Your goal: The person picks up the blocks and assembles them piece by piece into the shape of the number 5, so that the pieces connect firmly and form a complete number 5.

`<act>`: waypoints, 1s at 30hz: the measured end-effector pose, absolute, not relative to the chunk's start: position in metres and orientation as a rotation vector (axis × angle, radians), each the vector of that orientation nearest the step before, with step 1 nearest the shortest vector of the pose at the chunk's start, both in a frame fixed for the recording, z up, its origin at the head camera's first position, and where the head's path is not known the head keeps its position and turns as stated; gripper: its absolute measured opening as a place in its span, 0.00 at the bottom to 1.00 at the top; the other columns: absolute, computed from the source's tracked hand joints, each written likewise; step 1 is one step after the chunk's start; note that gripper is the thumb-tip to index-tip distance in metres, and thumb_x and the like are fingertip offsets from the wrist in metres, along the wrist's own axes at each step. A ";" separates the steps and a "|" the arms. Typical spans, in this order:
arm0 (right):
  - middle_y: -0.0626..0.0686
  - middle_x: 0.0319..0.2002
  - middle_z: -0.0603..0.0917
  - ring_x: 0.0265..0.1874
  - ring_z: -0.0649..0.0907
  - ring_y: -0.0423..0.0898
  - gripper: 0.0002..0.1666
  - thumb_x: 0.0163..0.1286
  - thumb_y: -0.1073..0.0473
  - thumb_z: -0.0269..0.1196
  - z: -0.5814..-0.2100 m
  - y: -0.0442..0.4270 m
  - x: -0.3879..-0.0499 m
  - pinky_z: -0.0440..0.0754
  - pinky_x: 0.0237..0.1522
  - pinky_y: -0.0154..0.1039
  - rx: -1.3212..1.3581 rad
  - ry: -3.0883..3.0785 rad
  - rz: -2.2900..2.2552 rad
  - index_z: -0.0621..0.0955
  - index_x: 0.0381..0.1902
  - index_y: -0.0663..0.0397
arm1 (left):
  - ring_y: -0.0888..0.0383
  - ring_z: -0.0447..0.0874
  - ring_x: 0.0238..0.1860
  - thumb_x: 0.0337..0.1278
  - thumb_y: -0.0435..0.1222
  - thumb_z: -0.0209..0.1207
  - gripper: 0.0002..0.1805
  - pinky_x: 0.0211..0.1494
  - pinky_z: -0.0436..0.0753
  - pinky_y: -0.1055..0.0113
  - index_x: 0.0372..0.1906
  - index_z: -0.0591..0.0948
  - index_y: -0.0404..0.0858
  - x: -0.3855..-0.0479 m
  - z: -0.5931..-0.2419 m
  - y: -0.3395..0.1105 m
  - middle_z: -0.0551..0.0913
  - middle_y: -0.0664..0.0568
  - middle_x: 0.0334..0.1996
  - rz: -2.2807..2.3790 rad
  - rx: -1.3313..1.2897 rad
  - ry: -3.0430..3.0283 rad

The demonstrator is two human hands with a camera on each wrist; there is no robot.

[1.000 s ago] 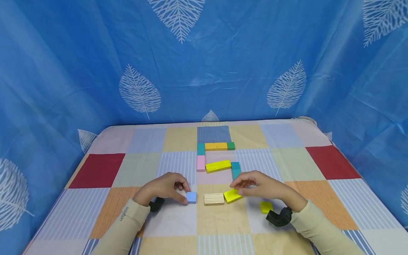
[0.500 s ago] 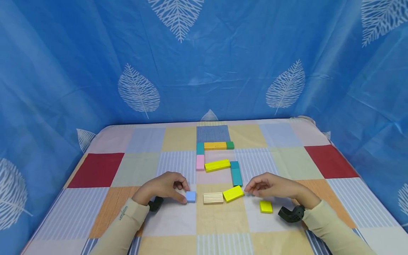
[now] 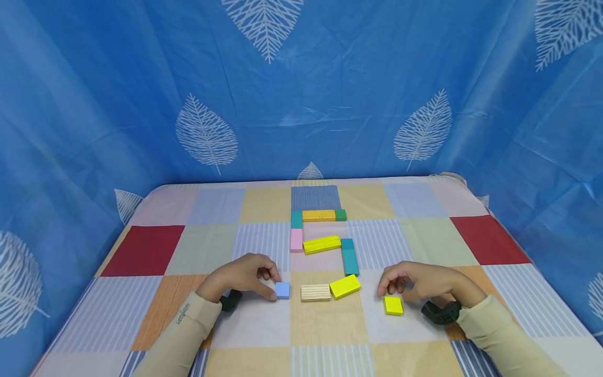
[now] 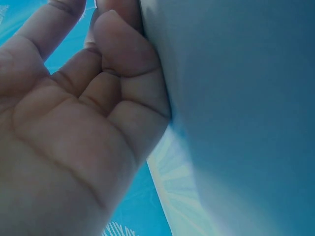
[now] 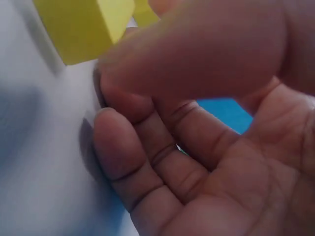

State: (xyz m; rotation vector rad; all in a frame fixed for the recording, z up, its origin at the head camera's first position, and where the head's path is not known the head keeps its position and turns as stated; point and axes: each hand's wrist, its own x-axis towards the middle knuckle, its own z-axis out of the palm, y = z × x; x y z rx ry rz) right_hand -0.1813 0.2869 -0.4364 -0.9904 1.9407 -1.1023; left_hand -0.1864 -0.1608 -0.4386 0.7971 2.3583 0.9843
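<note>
My left hand [image 3: 247,273] rests at the small blue block [image 3: 282,290], thumb and index finger pinching its left end. In the left wrist view the left hand's fingers are curled and the block is hidden. My right hand [image 3: 419,283] hovers at a small yellow square block [image 3: 393,305], index finger by its far left corner and thumb by its right side. In the right wrist view, the thumb lies close to a yellow block [image 5: 78,29]; whether it touches cannot be made out. Left of that hand are a longer yellow block [image 3: 345,287] and a ridged natural-wood block [image 3: 315,292].
Farther back, an orange block [image 3: 319,215], a green block [image 3: 340,215], a teal block [image 3: 296,220], a pink block [image 3: 296,240], yellow strips [image 3: 322,244] and teal blocks [image 3: 349,256] form a bent line on the patchwork cloth [image 3: 254,324]. A blue curtain [image 3: 301,94] hangs behind.
My right hand has left the longer yellow block and moved right and nearer to the small yellow square block. My left hand has stayed at the blue block.
</note>
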 end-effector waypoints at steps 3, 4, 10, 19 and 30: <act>0.56 0.44 0.85 0.40 0.79 0.47 0.26 0.57 0.77 0.62 -0.435 0.285 -0.180 0.78 0.44 0.34 -0.992 1.958 -1.067 0.89 0.52 0.59 | 0.64 0.73 0.37 0.51 0.34 0.81 0.12 0.44 0.76 0.69 0.39 0.90 0.39 -0.186 -0.439 -0.161 0.82 0.61 0.35 0.993 0.815 2.353; 0.55 0.44 0.85 0.40 0.79 0.47 0.25 0.58 0.77 0.63 -0.435 0.284 -0.180 0.78 0.44 0.34 -0.992 1.964 -1.055 0.89 0.52 0.58 | 0.64 0.73 0.37 0.52 0.34 0.81 0.12 0.44 0.76 0.69 0.39 0.90 0.39 -0.186 -0.439 -0.162 0.82 0.60 0.35 0.993 0.823 2.352; 0.50 0.43 0.83 0.39 0.78 0.49 0.22 0.59 0.76 0.65 -0.433 0.280 -0.179 0.77 0.44 0.34 -1.001 1.973 -1.013 0.91 0.49 0.56 | 0.64 0.74 0.37 0.52 0.34 0.81 0.12 0.45 0.76 0.69 0.38 0.89 0.40 -0.185 -0.439 -0.161 0.83 0.61 0.36 0.993 0.797 2.354; 0.49 0.40 0.80 0.37 0.77 0.47 0.23 0.56 0.78 0.65 -0.432 0.278 -0.178 0.76 0.42 0.34 -0.954 1.999 -1.000 0.90 0.47 0.54 | 0.62 0.74 0.38 0.54 0.32 0.80 0.11 0.46 0.78 0.68 0.39 0.89 0.39 -0.183 -0.434 -0.158 0.84 0.59 0.38 0.981 0.850 2.362; 0.48 0.38 0.78 0.36 0.76 0.43 0.20 0.59 0.74 0.70 -0.437 0.278 -0.178 0.75 0.39 0.32 -0.923 2.040 -1.026 0.87 0.49 0.54 | 0.64 0.71 0.33 0.53 0.33 0.81 0.11 0.39 0.75 0.69 0.38 0.89 0.41 -0.179 -0.432 -0.150 0.81 0.61 0.34 0.907 0.879 2.432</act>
